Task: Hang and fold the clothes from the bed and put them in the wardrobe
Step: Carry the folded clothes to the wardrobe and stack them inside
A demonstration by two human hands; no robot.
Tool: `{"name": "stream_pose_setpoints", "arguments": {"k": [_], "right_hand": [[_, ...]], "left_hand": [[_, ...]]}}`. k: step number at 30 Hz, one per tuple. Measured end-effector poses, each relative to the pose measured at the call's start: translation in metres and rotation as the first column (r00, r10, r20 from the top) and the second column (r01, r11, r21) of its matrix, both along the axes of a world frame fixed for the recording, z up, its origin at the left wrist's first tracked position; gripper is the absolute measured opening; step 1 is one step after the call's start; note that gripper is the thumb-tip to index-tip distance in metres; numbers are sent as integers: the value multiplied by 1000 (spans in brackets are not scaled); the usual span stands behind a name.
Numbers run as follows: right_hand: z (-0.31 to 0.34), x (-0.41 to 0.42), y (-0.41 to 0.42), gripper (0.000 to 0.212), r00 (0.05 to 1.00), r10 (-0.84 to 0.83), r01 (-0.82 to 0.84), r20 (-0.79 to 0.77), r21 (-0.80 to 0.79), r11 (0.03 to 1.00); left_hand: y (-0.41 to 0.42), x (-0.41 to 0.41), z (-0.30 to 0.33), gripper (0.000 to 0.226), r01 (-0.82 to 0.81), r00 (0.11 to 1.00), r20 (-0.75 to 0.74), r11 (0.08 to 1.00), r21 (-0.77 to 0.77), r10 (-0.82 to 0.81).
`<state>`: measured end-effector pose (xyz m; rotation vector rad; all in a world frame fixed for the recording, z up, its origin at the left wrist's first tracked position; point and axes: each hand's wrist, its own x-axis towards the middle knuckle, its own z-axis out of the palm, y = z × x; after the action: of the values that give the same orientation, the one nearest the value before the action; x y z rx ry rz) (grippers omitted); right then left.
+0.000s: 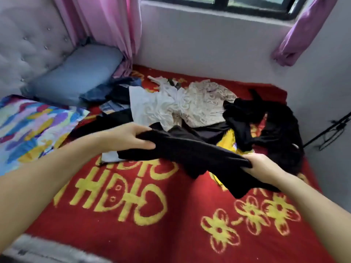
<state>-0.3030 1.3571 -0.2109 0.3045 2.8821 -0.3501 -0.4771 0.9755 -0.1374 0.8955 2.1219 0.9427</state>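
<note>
You are gripping the black garment (190,154) at both ends: left hand (129,137) at ten o'clock, right hand (260,166) at four, the long axis running between, above the bed (152,224).

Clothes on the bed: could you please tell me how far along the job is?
Nothing looks folded or hung yet. Both the left hand and right hand grip a black garment above the red blanket. The pile behind remains unsorted.

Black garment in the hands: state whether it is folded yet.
Not folded. The black garment hangs bunched and stretched between the left hand and right hand.
</note>
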Motion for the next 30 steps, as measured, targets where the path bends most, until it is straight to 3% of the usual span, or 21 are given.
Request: {"name": "stream_pose_setpoints", "arguments": {"k": [3,5,8,10,13,14,16,18,20,23,25,27,29,30], "right_hand": [[-74,29,-10,19,952,-139,101,273,149,984],[-113,51,-15,29,910,-272,202,313,238,950],[-155,83,-28,24,840,-411,334,353,259,906],[-172,103,-36,16,789,-520,491,326,174,854],[-187,132,-55,21,660,-721,741,211,-24,671],[-189,137,-64,26,633,-762,774,138,-87,627],[-188,133,-81,33,633,-772,749,-55,-209,629],[-189,112,-103,43,703,-692,639,-164,-281,716],[-200,82,-130,60,851,-501,424,-158,-355,833],[-226,52,-178,90,988,-111,146,103,-454,879],[-244,55,-199,85,935,93,74,342,-445,893],[-258,75,-209,82,788,240,65,567,-465,883],[-264,101,-211,84,631,373,48,680,-514,857],[-267,111,-208,83,602,403,59,690,-541,839]], "left_hand": [[-7,54,-82,9,141,982,156,964,-225,-107],[-9,90,-131,10,217,968,184,934,-283,-170],[-18,137,-189,38,352,936,153,864,-361,-317],[-28,162,-219,52,449,888,110,791,-416,-446],[-42,197,-253,61,599,764,38,686,-413,-644],[-45,207,-261,61,634,731,28,664,-395,-681],[-47,224,-273,60,683,689,21,640,-352,-725],[-46,237,-281,60,720,662,37,621,-309,-748],[-44,244,-291,60,735,660,85,619,-277,-747],[-42,248,-301,56,705,706,159,663,-254,-690],[-40,246,-303,53,671,742,242,702,-239,-626],[-34,235,-302,49,624,753,405,757,-192,-518],[-26,216,-299,43,571,705,579,812,-120,-410],[-21,203,-298,39,544,678,637,833,-98,-367]]}}
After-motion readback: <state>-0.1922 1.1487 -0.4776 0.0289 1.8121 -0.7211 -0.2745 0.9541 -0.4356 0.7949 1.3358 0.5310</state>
